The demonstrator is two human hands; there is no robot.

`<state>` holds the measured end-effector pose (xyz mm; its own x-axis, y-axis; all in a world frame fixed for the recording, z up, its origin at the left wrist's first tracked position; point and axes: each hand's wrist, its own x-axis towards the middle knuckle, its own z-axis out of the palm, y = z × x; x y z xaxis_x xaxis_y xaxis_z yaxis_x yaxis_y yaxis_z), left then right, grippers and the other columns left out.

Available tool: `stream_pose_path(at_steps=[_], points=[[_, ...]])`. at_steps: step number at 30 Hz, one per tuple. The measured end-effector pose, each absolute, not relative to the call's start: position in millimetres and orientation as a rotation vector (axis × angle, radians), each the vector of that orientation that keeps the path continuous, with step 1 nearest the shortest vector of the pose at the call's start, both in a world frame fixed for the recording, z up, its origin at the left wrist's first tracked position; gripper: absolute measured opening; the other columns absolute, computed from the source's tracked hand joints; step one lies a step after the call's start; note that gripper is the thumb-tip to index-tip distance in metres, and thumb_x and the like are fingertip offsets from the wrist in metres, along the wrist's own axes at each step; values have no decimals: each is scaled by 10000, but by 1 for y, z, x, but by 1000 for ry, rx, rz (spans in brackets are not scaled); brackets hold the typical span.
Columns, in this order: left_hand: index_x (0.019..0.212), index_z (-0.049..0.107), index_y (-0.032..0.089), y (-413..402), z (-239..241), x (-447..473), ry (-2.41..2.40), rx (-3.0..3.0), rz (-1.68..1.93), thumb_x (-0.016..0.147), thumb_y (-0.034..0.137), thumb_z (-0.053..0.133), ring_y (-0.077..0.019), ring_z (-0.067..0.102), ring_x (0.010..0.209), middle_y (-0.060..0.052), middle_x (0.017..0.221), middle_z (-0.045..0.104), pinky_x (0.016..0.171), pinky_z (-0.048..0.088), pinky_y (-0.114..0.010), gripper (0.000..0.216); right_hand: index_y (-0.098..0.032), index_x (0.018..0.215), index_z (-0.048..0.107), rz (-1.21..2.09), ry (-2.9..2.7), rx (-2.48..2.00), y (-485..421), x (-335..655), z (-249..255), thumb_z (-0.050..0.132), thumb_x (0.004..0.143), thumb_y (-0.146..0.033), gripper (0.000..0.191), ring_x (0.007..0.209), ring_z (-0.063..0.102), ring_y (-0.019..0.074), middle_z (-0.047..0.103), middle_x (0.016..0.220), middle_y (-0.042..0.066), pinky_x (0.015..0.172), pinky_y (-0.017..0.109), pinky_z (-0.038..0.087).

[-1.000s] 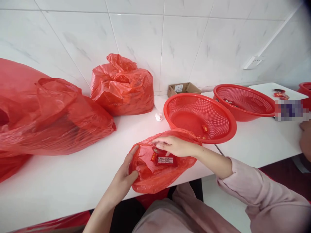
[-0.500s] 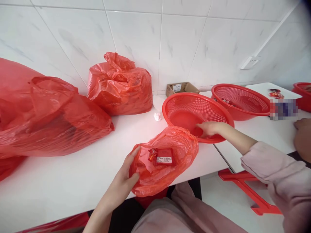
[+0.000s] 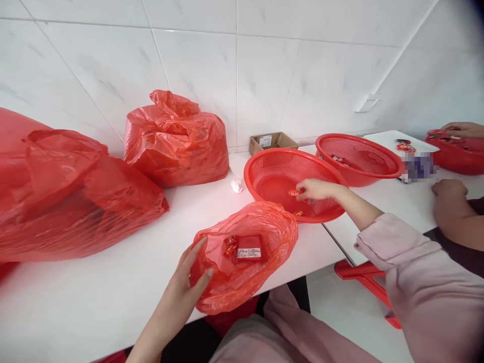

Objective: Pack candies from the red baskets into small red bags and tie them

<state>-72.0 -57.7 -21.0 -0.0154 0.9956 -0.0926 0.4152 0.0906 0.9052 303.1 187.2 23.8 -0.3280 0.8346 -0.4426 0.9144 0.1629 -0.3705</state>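
A red plastic bag [image 3: 278, 252] lies with its mouth open at the table's near edge. My left hand [image 3: 185, 282] holds its left rim, thumb and fingers spread over the film. Inside are a flat red packet [image 3: 249, 248] with a white printed label and a small red wrapped piece [image 3: 230, 246] with yellow lettering. Over the nearer red perforated basket [image 3: 260, 169], my right hand [image 3: 315, 190] pinches another small red wrapped piece [image 3: 294, 193] between its fingertips. One more wrapped piece [image 3: 298, 214] shows low in that basket.
Full red bags [image 3: 177, 146] stand at the left and against the tiled wall. Behind the baskets is a small cardboard box [image 3: 274, 142]. A second perforated basket [image 3: 359, 151] holds a few packets. At right, a co-worker's hand [image 3: 449, 194] rests on the table, the other over a red container.
My right hand has lifted from the basket's bottom with a small wrapped piece now visible in its fingers. The view has shifted slightly right, bringing more of the co-worker into sight.
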Motion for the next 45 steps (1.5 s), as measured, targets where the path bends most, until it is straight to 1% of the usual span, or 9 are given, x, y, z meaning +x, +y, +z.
stream_pose_path(at_steps=[6, 14, 22, 26, 32, 35, 37, 39, 45], points=[[1445, 351, 401, -57, -28, -78, 1639, 1441, 884, 924, 482, 468, -285, 332, 1404, -36, 1550, 303, 1066, 412, -471, 541, -171, 788, 564, -1674, 2421, 1756, 170, 293, 59, 737, 732, -477, 356, 702, 669, 181, 630, 778, 41, 645, 319, 561], [1438, 355, 429, -75, -15, -76, 1838, 1644, 854, 889, 451, 536, -292, 501, 1265, -38, 1565, 220, 947, 534, -443, 579, -172, 814, 582, -1910, 2615, 1284, 97, 213, 90, 684, 803, -448, 294, 633, 649, 132, 636, 745, 1, 626, 274, 534], [1380, 451, 354, -77, -19, -69, 1995, 1687, 759, 883, 317, 485, -158, 644, 777, -74, 1238, 454, 704, 580, -378, 500, -258, 684, 540, -1672, 2529, 1026, 65, 151, 31, 597, 862, -408, 240, 606, 653, 184, 637, 621, 5, 538, 304, 511], [1270, 555, 299, -73, -17, -74, 1914, 1662, 850, 890, 293, 456, -168, 637, 843, -64, 1145, 526, 667, 566, -307, 393, -285, 818, 644, -1413, 2673, 1065, 65, 149, 31, 617, 848, -357, 82, 590, 640, 190, 676, 728, 12, 616, 356, 532], [1118, 639, 275, -72, -10, -74, 1854, 1557, 974, 908, 352, 479, -160, 615, 844, -40, 1076, 586, 638, 549, -257, 275, -258, 1107, 624, -1464, 2768, 1411, 87, 190, 77, 521, 897, -499, 336, 603, 633, 146, 680, 911, 39, 564, 306, 509], [1067, 655, 269, -73, -10, -73, 1825, 1517, 1007, 908, 371, 502, -168, 615, 891, -37, 1069, 596, 665, 550, -254, 243, -258, 1129, 610, -879, 2765, 1749, 124, 232, 74, 563, 858, -493, 361, 813, 652, 205, 658, 1067, 69, 683, 344, 503], [1057, 657, 265, -74, -11, -74, 1814, 1509, 1026, 906, 382, 512, -173, 615, 909, -40, 1072, 600, 677, 552, -257, 240, -224, 1081, 633, -572, 2477, 1760, 147, 258, 57, 683, 753, -446, 399, 928, 634, 294, 656, 1055, 110, 736, 403, 485], [1054, 660, 259, -74, -12, -74, 1810, 1505, 1039, 904, 395, 518, -178, 617, 908, -47, 1074, 604, 672, 554, -261, 247, -184, 953, 659, -566, 2233, 1692, 161, 275, 33, 764, 646, -366, 372, 850, 643, 325, 670, 915, 127, 684, 419, 480], [1080, 662, 281, -75, -13, -74, 1806, 1542, 1069, 909, 410, 516, -190, 604, 999, -50, 1172, 557, 750, 564, -281, 259, -204, 649, 595, -827, 2207, 1573, 166, 281, 5, 728, 627, -176, 138, 598, 605, 207, 622, 648, 44, 562, 338, 458]])
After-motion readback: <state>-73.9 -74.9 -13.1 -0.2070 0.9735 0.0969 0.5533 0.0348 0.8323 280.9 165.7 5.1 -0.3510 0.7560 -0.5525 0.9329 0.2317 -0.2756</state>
